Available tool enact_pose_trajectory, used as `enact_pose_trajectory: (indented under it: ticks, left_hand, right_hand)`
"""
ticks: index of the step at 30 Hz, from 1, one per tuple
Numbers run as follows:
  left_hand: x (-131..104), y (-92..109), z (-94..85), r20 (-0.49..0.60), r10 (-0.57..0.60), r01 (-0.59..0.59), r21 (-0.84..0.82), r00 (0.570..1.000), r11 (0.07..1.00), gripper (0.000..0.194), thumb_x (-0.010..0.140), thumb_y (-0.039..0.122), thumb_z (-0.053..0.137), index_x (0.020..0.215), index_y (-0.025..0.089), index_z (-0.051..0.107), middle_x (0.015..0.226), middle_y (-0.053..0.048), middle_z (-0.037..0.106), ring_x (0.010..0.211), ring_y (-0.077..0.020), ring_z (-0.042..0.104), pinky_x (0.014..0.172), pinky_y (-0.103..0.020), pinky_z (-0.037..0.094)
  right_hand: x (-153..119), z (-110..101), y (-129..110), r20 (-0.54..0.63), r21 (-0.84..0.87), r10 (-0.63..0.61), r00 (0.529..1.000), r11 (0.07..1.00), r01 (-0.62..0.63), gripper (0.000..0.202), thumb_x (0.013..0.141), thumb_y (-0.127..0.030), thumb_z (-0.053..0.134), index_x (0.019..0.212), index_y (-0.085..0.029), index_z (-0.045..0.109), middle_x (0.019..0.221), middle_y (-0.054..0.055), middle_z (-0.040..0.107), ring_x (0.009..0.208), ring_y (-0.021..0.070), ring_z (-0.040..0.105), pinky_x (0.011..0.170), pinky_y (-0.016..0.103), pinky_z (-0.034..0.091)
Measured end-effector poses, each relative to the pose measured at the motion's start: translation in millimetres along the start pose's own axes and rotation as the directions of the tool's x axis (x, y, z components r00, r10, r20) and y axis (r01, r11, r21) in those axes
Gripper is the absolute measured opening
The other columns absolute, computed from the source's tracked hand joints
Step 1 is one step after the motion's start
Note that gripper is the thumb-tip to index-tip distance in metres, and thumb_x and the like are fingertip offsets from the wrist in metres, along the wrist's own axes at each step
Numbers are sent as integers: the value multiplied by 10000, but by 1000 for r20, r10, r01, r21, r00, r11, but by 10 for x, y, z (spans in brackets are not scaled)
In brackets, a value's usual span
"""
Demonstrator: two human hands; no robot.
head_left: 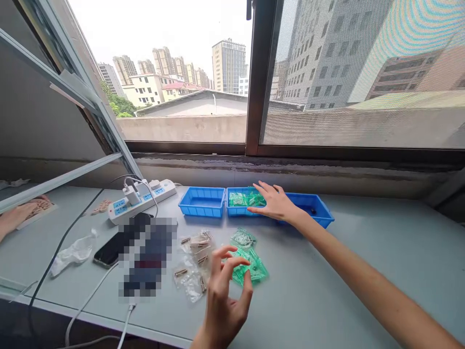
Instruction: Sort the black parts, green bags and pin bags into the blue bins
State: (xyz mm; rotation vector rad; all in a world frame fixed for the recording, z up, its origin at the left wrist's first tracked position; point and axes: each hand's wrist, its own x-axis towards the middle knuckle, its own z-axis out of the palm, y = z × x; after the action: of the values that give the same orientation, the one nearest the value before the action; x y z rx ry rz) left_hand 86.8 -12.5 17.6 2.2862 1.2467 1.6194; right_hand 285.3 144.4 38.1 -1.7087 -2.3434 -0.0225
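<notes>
My left hand (227, 291) is raised over the near part of the table, its fingers curved, with a gap to the thumb and nothing between them. Just beyond it lie green packets (259, 266), and a paler green packet (243, 237) sits behind those. Clear bags with brown metal-looking pins (201, 242) lie to its left. My right hand (274, 201) reaches over the middle blue bin (240, 211), fingers spread and empty. Inside that bin are more green packets (238, 198); my hand hides part of it, and I cannot tell whether it touches them.
A blue bin (201, 212) stands left of the middle one, and another blue bin (321, 213) with a small dark item is at right. A white power strip (163, 190), a black phone (112, 249), crumpled plastic (74, 254) and cables lie left. Another person's hand (22, 215) shows far left.
</notes>
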Motion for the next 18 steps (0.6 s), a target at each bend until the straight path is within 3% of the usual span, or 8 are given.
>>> enact_pose_trajectory:
  ticks: [5, 14, 18]
  left_hand:
    - [0, -1, 5, 13, 12, -11, -6, 1000, 1000, 164, 814, 92, 504, 892, 214, 582, 972, -76, 549, 897, -182, 585, 569, -239, 485]
    - [-96, -60, 56, 22, -34, 35, -39, 999, 999, 166, 833, 105, 495, 923, 219, 576, 1034, -81, 525, 934, -188, 564, 631, -266, 485]
    - [-104, -64, 59, 18, -46, 47, -39, 999, 998, 154, 838, 113, 495, 912, 219, 579, 1037, -77, 525, 929, -185, 558, 650, -268, 479]
  right_hand:
    - [40, -24, 16, 20, -37, -37, 999, 999, 38, 945, 717, -678, 569, 1408, -56, 403, 1402, 211, 478, 1302, 336, 425, 1099, 496, 245]
    - [-69, -68, 67, -81, -119, -148, 986, 983, 138, 669, 719, -639, 600, 1185, -162, 643, 1241, 158, 599, 1129, 336, 542, 1035, 491, 293]
    - [-34, -126, 71, -47, -113, -180, 983, 978, 174, 613, 692, -637, 634, 1074, -161, 695, 1181, 152, 620, 1096, 331, 552, 1009, 473, 306]
